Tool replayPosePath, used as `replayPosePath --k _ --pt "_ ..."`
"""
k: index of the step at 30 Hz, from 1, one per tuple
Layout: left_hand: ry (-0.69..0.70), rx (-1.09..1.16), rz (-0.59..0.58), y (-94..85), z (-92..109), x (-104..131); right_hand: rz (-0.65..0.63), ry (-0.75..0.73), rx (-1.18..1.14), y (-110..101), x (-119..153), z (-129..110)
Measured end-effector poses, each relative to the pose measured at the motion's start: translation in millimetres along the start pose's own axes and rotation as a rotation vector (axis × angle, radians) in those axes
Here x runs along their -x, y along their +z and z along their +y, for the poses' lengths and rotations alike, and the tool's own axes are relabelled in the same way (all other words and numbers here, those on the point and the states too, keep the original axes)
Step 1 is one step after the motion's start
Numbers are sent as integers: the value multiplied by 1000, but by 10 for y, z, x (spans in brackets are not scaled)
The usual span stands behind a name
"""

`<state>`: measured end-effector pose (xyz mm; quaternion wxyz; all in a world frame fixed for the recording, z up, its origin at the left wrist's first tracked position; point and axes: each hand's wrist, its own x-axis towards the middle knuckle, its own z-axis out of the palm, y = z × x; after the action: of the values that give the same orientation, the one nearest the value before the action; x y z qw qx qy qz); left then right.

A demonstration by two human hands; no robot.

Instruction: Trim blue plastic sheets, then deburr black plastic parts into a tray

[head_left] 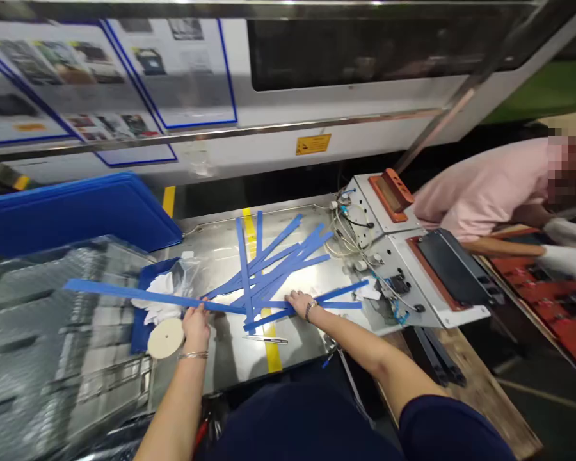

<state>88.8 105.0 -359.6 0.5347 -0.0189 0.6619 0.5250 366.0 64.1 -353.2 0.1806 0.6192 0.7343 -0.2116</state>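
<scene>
My left hand (196, 323) is closed on a long flat blue strip (134, 292), which juts out to the left over a blue bin. To the right, my right hand (301, 303) rests on the pile, its fingers bent round a blue strip (269, 306) lying there. Several more blue strips (288, 264) lie crossed over one another on the metal tabletop (216, 240), beyond my hands. A utility knife (266, 339) lies near the front edge of the table, below the strips. My right fingertips are partly hidden.
White cloths (158, 301) and a cream disc (166, 338) sit at the blue bin (138, 336). Bubble-wrapped goods (33, 339) and blue sheets (77, 211) stand left. On the right are a wired fixture (384, 250) and a co-worker in a pink top (489, 182) with white gloves.
</scene>
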Motion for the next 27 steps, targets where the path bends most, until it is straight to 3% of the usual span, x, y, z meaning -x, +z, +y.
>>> replayPosePath --k 2,4,7,9,12,16,22,27 --pt "14 -24 1 -4 8 16 50 -24 -23 -87 204 220" --pt "20 -44 0 -29 3 25 106 -14 -41 -49 575 455" --pt "23 -69 8 -63 -5 17 121 61 -65 274 1165 726" --pt "20 -81 16 -75 -4 5 112 110 -83 582 1375 813" --pt "6 -96 23 -83 5 -1 141 158 -128 978 1365 872" --pt "-6 -107 32 -95 28 14 239 188 -228 1243 1285 985" --pt "-16 -96 35 -113 55 54 372 275 -375 1424 1498 1203" --pt "-19 -87 32 -107 64 79 396 381 -386 1390 1530 1327"
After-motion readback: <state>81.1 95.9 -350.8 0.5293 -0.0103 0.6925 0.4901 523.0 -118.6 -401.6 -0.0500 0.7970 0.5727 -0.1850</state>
